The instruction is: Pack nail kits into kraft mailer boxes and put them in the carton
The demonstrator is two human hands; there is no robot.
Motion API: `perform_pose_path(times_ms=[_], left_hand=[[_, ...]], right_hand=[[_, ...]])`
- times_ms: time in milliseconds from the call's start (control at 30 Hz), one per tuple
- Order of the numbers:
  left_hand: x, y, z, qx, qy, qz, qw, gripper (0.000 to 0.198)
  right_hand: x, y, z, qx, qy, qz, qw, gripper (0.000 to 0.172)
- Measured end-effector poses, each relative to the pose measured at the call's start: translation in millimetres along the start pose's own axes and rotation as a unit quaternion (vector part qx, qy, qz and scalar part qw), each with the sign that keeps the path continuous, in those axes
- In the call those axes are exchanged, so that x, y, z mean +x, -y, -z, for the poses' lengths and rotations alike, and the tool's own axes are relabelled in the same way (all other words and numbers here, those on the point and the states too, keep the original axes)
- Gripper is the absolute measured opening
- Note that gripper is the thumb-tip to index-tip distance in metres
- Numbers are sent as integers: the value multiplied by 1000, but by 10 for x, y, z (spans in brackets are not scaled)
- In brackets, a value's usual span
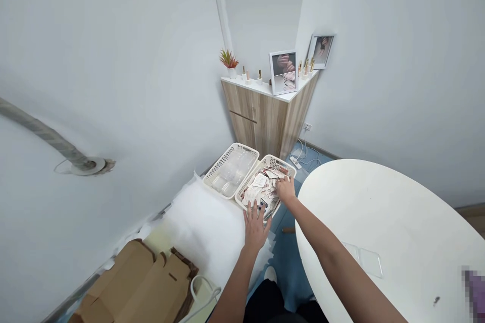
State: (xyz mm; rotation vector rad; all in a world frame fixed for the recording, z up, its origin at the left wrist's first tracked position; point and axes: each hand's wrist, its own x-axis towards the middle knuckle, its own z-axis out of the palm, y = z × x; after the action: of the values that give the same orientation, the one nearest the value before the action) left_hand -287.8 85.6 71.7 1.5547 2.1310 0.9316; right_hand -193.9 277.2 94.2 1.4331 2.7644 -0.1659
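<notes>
A white plastic basket [239,201] stands below the cabinet, full of small printed cards or packets [259,180] in a loose heap. My left hand [256,226] lies over its near rim with the fingers spread, holding nothing. At the basket's right side, my right hand [286,189] reaches in among the cards. Its fingers are curled, and their tips are partly hidden, so what they grip cannot be made out. Just left of this basket, a second white basket [209,183] contains clear plastic boxes [234,169].
A round white table [394,202] rises close on the right, bearing a clear plastic case [370,262]. Flattened cardboard boxes [140,282] lie at lower left, near a white covering [204,217]. The corner cabinet [265,116] carries bottles and picture frames [284,71]. Cables [303,154] trail over the blue floor.
</notes>
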Motion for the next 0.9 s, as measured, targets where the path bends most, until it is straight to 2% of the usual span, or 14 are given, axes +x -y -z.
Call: perform_pose_path(times_ms=[133,267,400,467,533,600,700,800,900], left_hand=[[12,12,-18,42,3,-2,999,52],[36,17,1,80,4,5,997,47],[44,-118,-32,107,-50,4,993,49],[4,-292,-145,98,-83,-35,991,49],[-90,-522,-355,80,-75,-98,989,49],[-234,-769,-655,60,-21,-159,985,52],[-485,-1092,-1174,46,115,-212,969,61],[-670,-1311,-1620,69,253,-215,941,74],[-734,-1439,-1901,113,345,-209,908,81]], right_hand=[[-162,-31,152,37,-56,29,997,22],[-541,-240,304,127,-141,20,982,25],[-1239,-842,283,205,-192,-37,959,27],[-1675,-1217,192,211,-204,-74,953,28],[-2114,-1549,68,201,-203,-115,951,30],[-2506,-1786,-67,175,-186,-130,958,31],[-2935,-1939,-276,119,-149,-114,975,31],[-3166,-1920,-502,64,-110,-75,989,33],[-3273,-1854,-723,26,-78,-54,995,36]])
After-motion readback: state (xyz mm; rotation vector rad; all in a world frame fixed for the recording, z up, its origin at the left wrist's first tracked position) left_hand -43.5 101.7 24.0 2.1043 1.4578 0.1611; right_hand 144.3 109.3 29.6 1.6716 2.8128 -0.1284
